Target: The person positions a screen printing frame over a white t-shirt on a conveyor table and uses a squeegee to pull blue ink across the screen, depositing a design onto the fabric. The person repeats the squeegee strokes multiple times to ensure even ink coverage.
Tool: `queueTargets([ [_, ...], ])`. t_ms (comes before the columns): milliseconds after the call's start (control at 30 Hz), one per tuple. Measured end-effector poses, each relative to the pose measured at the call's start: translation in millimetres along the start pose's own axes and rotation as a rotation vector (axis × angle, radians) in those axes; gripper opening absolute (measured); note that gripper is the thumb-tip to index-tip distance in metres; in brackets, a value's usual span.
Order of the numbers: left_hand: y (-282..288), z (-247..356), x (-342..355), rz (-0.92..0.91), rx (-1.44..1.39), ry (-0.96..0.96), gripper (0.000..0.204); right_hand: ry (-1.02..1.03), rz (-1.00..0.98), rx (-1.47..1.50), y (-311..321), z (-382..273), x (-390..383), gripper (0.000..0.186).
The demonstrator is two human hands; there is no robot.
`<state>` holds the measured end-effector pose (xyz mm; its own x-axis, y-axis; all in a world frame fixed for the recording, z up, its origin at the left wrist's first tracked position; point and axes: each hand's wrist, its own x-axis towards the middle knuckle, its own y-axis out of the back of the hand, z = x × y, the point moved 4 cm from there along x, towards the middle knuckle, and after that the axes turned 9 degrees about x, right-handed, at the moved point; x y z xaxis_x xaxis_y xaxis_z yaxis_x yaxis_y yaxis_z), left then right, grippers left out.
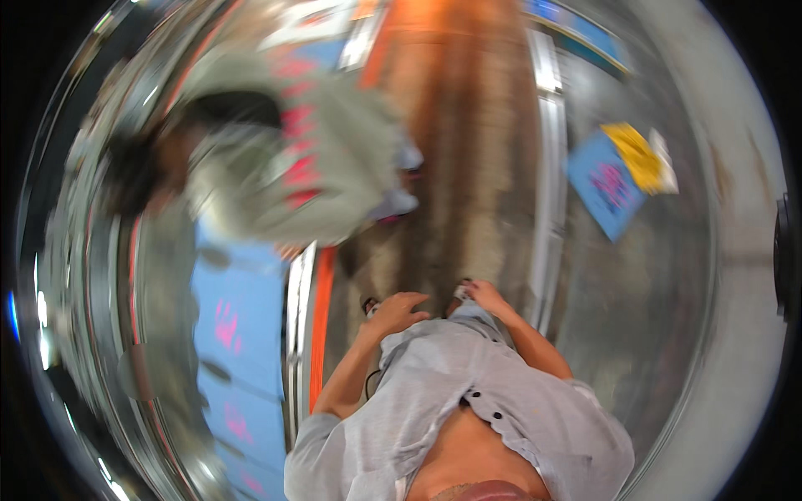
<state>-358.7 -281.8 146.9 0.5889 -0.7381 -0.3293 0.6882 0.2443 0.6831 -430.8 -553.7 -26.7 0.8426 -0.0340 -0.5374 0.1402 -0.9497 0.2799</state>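
Note:
My left hand (399, 314) hangs in front of my light grey shirt (443, 359), its thumb and fingers apart and nothing seen in it. On the other side of my body, my right hand (488, 296) hangs loosely near my thigh, fingers stretched and no object visible in them. Neither hand touches a work surface. To my left, a row of light blue pieces with pink print (238, 326) lies along a metal table. A blue piece with pink print (606, 188) and a yellow cloth-like item (637, 159) lie on the grey surface to my right.
A person in a grey-green top with pink print (334, 167) leans over the left table, blurred. An orange strip (322, 326) and a metal rail (299, 309) edge that table. Another metal rail (549, 184) borders the right surface. Brown floor (468, 167) runs between them.

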Motion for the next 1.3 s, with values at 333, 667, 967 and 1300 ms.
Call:
queueTargets([
  [333,49,110,187,-0.347,0.263,-0.268,0.058,0.001,0.191,0.601,120,-61,-14,0.031],
  [667,125,88,396,-0.461,0.129,-0.351,0.056,0.009,0.088,0.644,210,-130,143,0.028],
  [967,312,26,578,-0.074,0.13,-0.131,0.061,0.079,0.324,0.968,443,-269,351,0.026],
  [1300,453,-60,752,-0.11,0.153,0.13,0.065,0.15,0.821,1.472,721,-286,580,0.089],
])
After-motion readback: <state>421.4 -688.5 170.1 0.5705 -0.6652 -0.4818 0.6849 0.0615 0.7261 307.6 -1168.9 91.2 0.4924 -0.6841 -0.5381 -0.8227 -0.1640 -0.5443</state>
